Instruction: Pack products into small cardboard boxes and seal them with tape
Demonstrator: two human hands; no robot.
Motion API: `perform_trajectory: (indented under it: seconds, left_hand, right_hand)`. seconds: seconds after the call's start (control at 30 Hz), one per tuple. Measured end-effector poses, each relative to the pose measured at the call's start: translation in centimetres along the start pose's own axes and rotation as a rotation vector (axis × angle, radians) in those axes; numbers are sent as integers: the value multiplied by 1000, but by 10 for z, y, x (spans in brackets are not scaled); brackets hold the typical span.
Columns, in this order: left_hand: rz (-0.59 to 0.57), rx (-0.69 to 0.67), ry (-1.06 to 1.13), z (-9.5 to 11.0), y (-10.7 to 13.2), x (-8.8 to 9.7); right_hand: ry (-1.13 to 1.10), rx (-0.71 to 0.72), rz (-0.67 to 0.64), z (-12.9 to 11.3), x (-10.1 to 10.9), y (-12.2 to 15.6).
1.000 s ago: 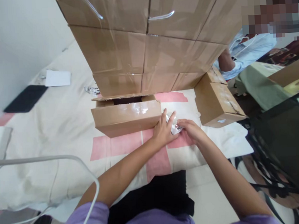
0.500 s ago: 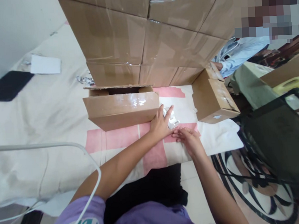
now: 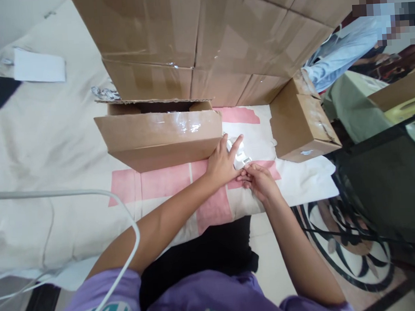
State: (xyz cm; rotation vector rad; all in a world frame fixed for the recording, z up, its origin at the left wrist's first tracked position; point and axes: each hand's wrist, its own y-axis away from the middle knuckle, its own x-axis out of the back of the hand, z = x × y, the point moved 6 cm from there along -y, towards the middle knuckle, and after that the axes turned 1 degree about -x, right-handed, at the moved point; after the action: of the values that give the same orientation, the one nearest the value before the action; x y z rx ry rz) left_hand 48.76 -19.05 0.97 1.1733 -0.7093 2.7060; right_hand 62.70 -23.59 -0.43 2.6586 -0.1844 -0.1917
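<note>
At the centre of the frame, a person's left hand [image 3: 220, 166] is gripping a small white item [image 3: 241, 157], possibly a tape dispenser, with its fingers parted around it. The right hand [image 3: 262, 182] is meeting the item's lower end, its fingertips drawing close together; whether they are pinching anything is not showing, so one cannot tell. The item is sitting on a cream-and-pink cloth [image 3: 78, 148], just right of the open cardboard box [image 3: 164, 130].

For clean work, the left hand should probably be pinning the item firmly against the cloth, so that it is not skidding while the right fingertips are picking at its end. A small, flat pinch would likely be serving better than a hard tug, and the left fingers should be staying clear of that end, which may be sharp.

Farther out, a tall stack of taped boxes [image 3: 152, 28] is filling the top of the frame, and a smaller box [image 3: 291, 123] is standing at centre right, well apart from the white item. A crumpled silvery thing [image 3: 105, 93] is lying at upper left, near a white card [image 3: 39, 65]. A white cable [image 3: 91, 191] is looping across the lower left, while another person's blue sleeve [image 3: 351, 46] is showing at upper right.
</note>
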Motion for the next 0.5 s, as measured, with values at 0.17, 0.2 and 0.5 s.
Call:
perform_trajectory:
  seconds: [0.17,0.2,0.5]
  left_hand:
    - [6,-1,24,-1,0,-1]
    - [16,-4,20,-1,0,-1]
    - [69,-155,57,8,4,17]
  right_hand:
    - [32,63,4,2,5,-5]
    - [28,80,14,4,7,-4]
    - [59,568,25,-2,5,33]
